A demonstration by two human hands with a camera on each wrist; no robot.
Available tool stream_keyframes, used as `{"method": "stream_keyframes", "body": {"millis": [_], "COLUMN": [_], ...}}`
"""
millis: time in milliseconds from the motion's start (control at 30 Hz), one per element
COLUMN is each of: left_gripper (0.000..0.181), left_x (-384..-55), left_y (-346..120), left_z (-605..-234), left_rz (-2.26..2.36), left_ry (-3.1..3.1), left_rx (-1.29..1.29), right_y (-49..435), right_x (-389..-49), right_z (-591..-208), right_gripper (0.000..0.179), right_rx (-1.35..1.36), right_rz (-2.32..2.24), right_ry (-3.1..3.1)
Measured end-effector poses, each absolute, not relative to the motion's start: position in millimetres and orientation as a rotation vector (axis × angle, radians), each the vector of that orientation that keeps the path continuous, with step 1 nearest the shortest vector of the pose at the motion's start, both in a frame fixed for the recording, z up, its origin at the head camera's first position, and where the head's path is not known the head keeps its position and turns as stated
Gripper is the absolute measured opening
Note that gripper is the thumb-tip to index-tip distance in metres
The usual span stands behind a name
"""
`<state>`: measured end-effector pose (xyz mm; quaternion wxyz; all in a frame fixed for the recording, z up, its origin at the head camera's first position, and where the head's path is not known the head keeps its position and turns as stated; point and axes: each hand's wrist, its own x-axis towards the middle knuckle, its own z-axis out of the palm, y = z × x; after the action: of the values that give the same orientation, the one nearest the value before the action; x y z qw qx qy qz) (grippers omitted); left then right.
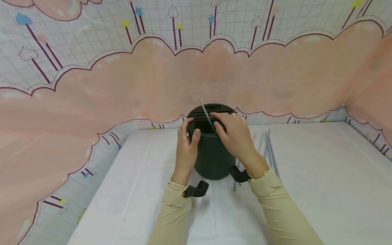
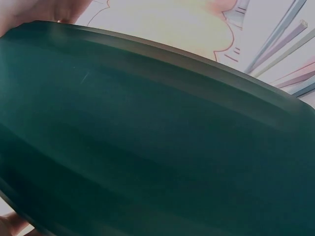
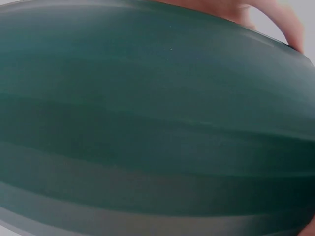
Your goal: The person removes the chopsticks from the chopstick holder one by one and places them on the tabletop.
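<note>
A dark green bin (image 1: 214,156) with a black slotted lid (image 1: 211,109) stands upright in the head view. My left hand (image 1: 187,146) grips its left rim, thumb over the front edge and fingers along the side. A thin pale green stick (image 1: 203,108) leans up out of the opening, its lower end hidden inside. My right hand (image 1: 235,136) pinches it between thumb and forefinger at the lid's right side. The bin's wall fills both wrist views, and part of a hand (image 3: 211,7) shows over its edge in the right one.
Several thin coloured sticks (image 1: 270,149) lie on the white table (image 1: 321,170) to the right, partly behind the right wrist and bin. A peach patterned cloth (image 1: 171,78) hangs behind the table. Black wrist cameras (image 1: 197,189) jut inward near the bin's base.
</note>
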<state>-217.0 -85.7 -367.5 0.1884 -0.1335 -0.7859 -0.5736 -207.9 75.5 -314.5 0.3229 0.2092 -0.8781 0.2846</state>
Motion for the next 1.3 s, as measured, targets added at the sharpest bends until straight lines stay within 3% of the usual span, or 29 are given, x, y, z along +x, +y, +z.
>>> {"method": "stream_keyframes", "body": {"millis": [300, 767, 1100, 1300], "left_gripper": [0.05, 0.055, 0.056, 0.056], "left_x": [-215, -215, -216, -214], "left_y": [-88, -91, -88, -87], "left_z": [-368, -371, -374, -373], "left_rz": [-1.608, -1.581, -1.575, -1.561], "left_ry": [-2.22, -2.218, -2.207, -2.216], "left_rx": [-0.362, -0.372, -0.378, -0.393], "right_y": [70, 76, 68, 78], "right_x": [-203, -200, -173, -170], "right_z": [-322, -336, -326, -326], "right_gripper": [0.032, 0.011, 0.012, 0.023], "right_rx": [0.588, 0.776, 0.564, 0.432], "right_rz": [0.788, 0.899, 1.418, 1.681], "right_ry": [-2.302, -2.14, -1.877, -1.704]}}
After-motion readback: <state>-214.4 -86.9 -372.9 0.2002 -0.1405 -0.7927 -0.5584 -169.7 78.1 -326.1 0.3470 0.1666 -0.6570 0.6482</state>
